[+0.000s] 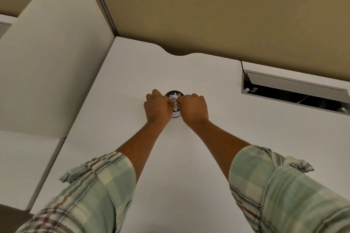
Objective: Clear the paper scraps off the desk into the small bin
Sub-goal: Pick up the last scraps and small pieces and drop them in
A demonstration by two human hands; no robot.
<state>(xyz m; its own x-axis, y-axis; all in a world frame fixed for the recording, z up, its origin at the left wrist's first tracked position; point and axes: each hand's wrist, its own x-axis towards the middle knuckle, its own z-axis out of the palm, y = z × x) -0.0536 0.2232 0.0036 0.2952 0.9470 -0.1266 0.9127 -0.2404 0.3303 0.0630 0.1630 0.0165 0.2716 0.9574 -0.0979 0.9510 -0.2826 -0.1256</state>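
A small dark round bin [174, 93] stands in the middle of the white desk [208, 138]. White paper scraps [173, 97] fill its mouth. My left hand [157, 106] and my right hand [194, 108] meet over the bin's near rim, knuckles toward me, fingers curled. Their fingertips pinch together right above the scraps, with a small piece of paper [175, 108] showing between them. The near half of the bin is hidden behind both hands.
A beige partition wall [227, 14] runs along the desk's far edge. An open cable tray [295, 92] with a grey flap sits at the right rear. A white side panel [53, 62] rises on the left, with a lower white surface [22, 166] beside the desk.
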